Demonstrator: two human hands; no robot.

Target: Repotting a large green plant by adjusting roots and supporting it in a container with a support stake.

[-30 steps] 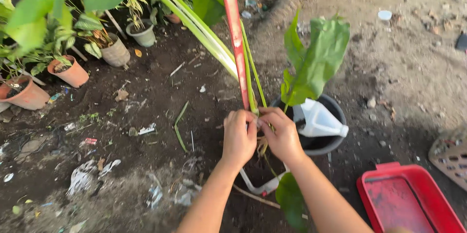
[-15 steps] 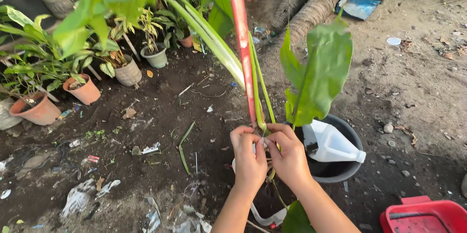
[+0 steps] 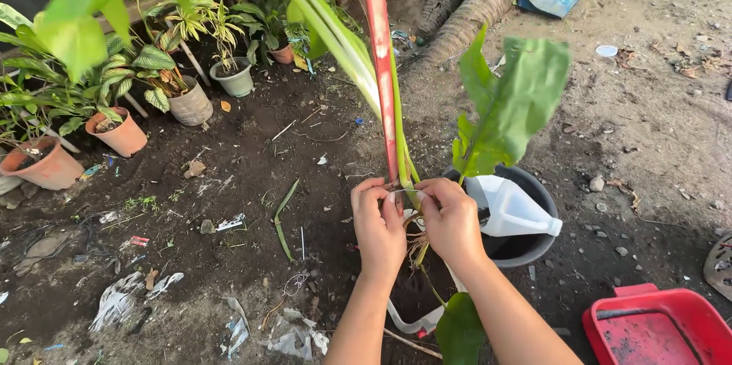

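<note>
your plant [image 3: 381, 68] rises from the ground at centre, its red stem beside a black pot [image 3: 534, 247] holding a white jug [image 3: 515, 209]. your left hand [image 3: 379, 226] and right hand [image 3: 451, 222] pinch closed around the stem base, nearly touching.

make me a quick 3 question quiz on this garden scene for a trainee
1. True or false: both hands meet at the base of the plant stems.
2. What lies in the black pot? A) a white plastic jug B) a trowel C) a brick
3. What colour is the tub at the lower right corner?

Key:
1. True: the left hand and right hand pinch at the stem base, beside a red stake.
2. A: the white plastic jug lies on its side in it.
3. Red: the red tub.
</note>
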